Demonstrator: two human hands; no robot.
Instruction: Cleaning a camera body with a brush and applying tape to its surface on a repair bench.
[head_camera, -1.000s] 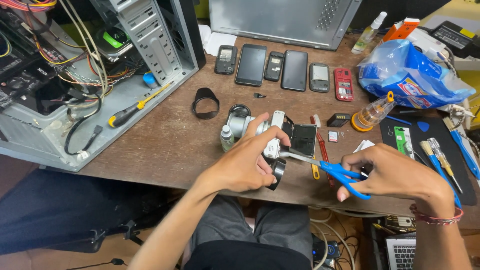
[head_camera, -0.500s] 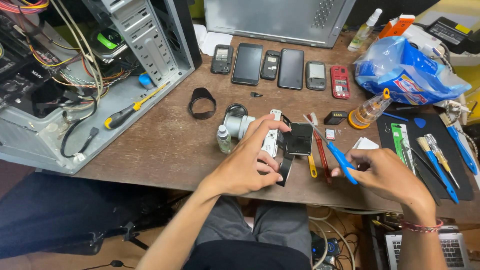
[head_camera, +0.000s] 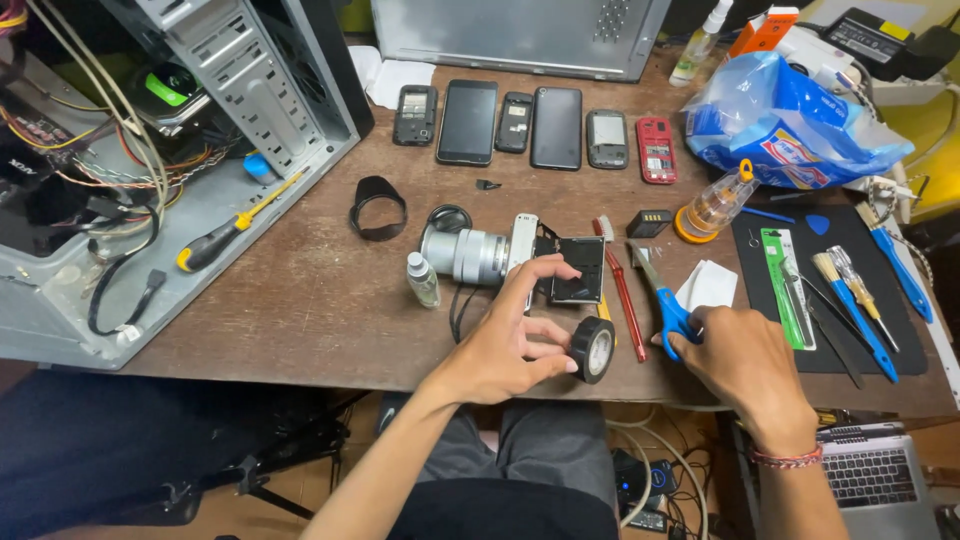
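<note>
Head view from above a cluttered wooden workbench (head_camera: 300, 300): the left hand (head_camera: 505, 350) pinches a roll of black tape (head_camera: 592, 349) between thumb and curled fingers, standing it on edge at the near edge of the bench, just in front of a silver camera (head_camera: 490, 255) lying with its back plate open. The right hand (head_camera: 745, 365) closes its fingers around the blue handles of a pair of scissors (head_camera: 660, 300), blades pointing away from the fingertips; whether the blades touch the bench is hard to tell. The tape roll looks light and stiff, with a smooth outer face likely to slip, so its flat sides offer the surest hold. Beyond the fingers, a crumpled blue plastic bag (head_camera: 790, 125) with a red and white label sits at the far right, a small amber bottle with an orange cap (head_camera: 715, 205) beside it, and a flat green packet (head_camera: 785, 285) lies on a black mat (head_camera: 850, 300) just right of the scissors.
</note>
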